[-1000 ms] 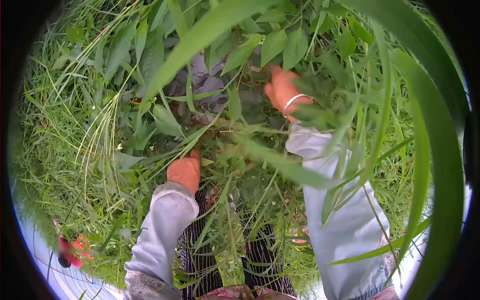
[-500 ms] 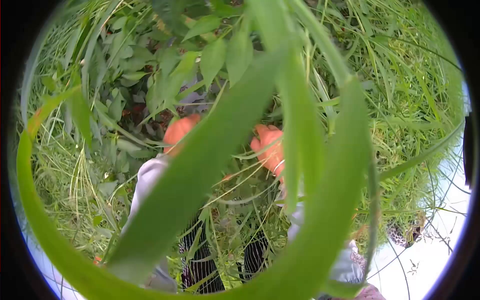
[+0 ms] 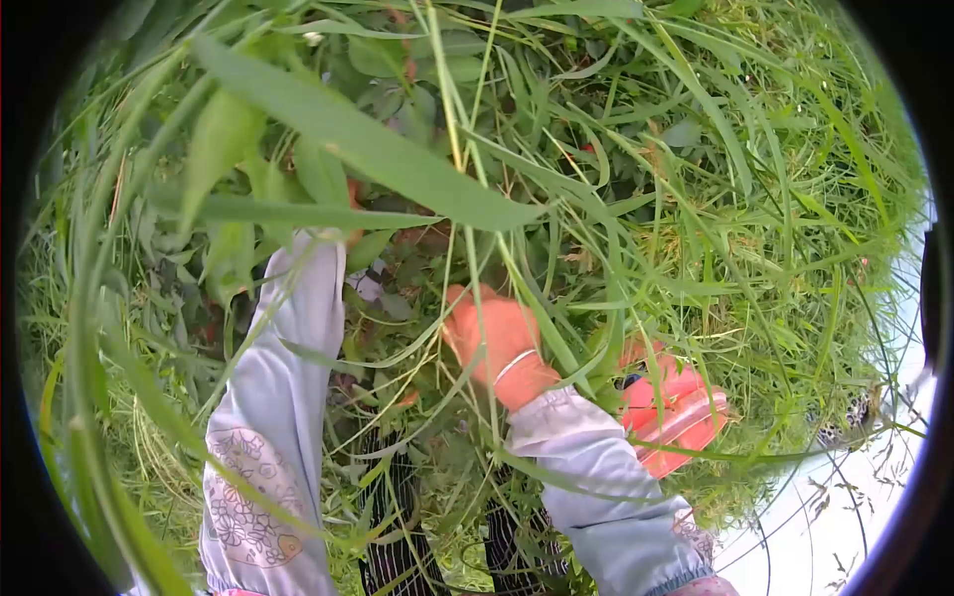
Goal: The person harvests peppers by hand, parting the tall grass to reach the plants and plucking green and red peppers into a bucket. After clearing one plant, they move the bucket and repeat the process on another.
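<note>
My right hand [image 3: 494,338], with a thin white band at its wrist, is down among the leaves and grass stems in the middle. Its fingers are curled inward; whatever they may hold is hidden. Further left and higher, my left hand [image 3: 354,195] reaches into the leafy plants. Only a sliver of it shows behind a broad green blade [image 3: 368,149], and its fingers are out of sight. Dark green leaves [image 3: 397,303] and a pale patch lie between the two hands.
A red object like a bucket or bag [image 3: 671,409] sits in the grass right of my right forearm. Striped dark trouser legs [image 3: 397,517] show below. Tall grass [image 3: 795,199] fills the right side, and long blades cross close to the camera.
The view has shifted, and the large blurred blades no longer cover the middle. My left arm reaches further up. The red object has come into sight on the right.
</note>
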Available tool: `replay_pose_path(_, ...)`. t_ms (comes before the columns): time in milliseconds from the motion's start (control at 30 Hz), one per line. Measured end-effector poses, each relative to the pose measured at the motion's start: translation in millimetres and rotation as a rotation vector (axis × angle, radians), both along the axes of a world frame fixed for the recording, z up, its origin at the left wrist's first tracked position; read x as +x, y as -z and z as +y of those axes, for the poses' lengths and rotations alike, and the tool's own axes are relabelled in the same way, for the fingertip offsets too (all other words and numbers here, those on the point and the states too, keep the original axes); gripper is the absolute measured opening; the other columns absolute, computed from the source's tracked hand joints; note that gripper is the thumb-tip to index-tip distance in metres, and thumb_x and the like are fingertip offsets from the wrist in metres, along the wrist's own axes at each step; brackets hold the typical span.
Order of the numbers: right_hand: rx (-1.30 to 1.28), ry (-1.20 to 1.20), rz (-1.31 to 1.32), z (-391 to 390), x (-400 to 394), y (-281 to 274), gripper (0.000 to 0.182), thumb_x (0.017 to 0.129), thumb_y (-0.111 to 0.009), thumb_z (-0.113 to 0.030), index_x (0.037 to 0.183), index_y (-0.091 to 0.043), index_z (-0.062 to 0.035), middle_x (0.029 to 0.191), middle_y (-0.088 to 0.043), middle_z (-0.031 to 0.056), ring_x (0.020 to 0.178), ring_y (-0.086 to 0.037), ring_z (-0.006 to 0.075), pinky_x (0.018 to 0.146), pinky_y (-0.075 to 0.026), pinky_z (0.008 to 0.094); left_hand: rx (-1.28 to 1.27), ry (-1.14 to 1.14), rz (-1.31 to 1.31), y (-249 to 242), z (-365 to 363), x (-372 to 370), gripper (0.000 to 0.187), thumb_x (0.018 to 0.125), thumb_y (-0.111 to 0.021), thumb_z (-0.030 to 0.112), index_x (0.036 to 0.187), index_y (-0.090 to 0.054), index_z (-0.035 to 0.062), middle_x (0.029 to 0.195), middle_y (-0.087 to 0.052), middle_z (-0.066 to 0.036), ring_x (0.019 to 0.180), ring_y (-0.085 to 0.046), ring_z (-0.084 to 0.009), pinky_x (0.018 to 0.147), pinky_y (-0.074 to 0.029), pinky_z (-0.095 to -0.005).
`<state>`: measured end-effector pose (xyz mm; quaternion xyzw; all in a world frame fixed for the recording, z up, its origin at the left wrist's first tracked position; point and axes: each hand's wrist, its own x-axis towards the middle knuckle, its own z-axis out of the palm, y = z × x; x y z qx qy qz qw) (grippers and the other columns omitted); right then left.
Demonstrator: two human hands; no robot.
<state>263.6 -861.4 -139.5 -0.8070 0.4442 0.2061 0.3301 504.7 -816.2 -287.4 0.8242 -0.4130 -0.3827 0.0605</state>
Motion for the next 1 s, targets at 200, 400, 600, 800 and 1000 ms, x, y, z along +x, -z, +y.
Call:
replay_pose_path(200, -0.022, 0.084, -0.122, 10.9, -8.6, 9.2, 0.02, 0.076, -0.056, -0.021, 0.091, -0.055, -0.0089, 0.078, -0.058, 0.0121, 0.07, -0.061, 0.0301, 0.059, -0.049, 0.0412, -0.119, 0.249, -0.152, 13.6, -8.6, 5.1, 0.035, 0.065, -0.063, 0.008, 0.1, -0.061, 0.0099, 0.088, -0.061, -0.015, 0.083, -0.06, -0.0311, 0.069, -0.046, -0.0412)
replay_pose_path(400, 0.035, 0.138, -0.136, 3.2, -5.9, 4.5, 0.014, 0.073, -0.056, -0.018, 0.084, -0.055, -0.0095, 0.076, -0.059, 0.0105, 0.069, -0.062, 0.03, 0.059, -0.05, 0.0402, -0.463, 0.601, -0.301, 12.2, 20.7, 34.3, 0.043, 0.061, -0.065, 0.007, 0.103, -0.059, 0.0102, 0.087, -0.059, -0.015, 0.084, -0.059, -0.0314, 0.07, -0.046, -0.0422)
replay_pose_path(600, 0.082, 0.093, -0.064, -5.2, -2.0, 1.0, 0.014, 0.079, -0.052, -0.018, 0.089, -0.057, -0.0091, 0.082, -0.06, 0.0078, 0.071, -0.063, 0.0272, 0.06, -0.051, 0.0369, 0.199, 0.672, -0.071, -97.0, -0.7, 21.3, 0.032, 0.065, -0.061, 0.004, 0.097, -0.057, 0.0051, 0.08, -0.056, -0.014, 0.078, -0.059, -0.0249, 0.064, -0.046, -0.037)
replay_pose_path(800, 0.024, 0.058, -0.196, -7.2, -11.8, 15.7, 0.021, 0.08, -0.049, -0.016, 0.099, -0.058, -0.0106, 0.083, -0.06, 0.01, 0.07, -0.06, 0.0266, 0.062, -0.049, 0.0362, 0.228, -0.203, 0.716, -121.5, 1.5, 9.4, 0.02, 0.074, -0.058, 0.012, 0.091, -0.061, 0.0035, 0.073, -0.059, -0.01, 0.067, -0.055, -0.0176, 0.06, -0.044, -0.0313)
replay_pose_path(1000, 0.133, 0.113, -0.161, -8.4, 1.1, 1.5, 0.032, 0.08, -0.051, -0.021, 0.109, -0.055, -0.0073, 0.102, -0.06, 0.0109, 0.082, -0.06, 0.029, 0.069, -0.05, 0.0396, 0.161, 0.092, 0.425, -118.4, 22.8, -6.7, 0.032, 0.073, -0.058, 0.017, 0.102, -0.062, 0.0045, 0.085, -0.065, -0.012, 0.077, -0.06, -0.0232, 0.075, -0.046, -0.0322)
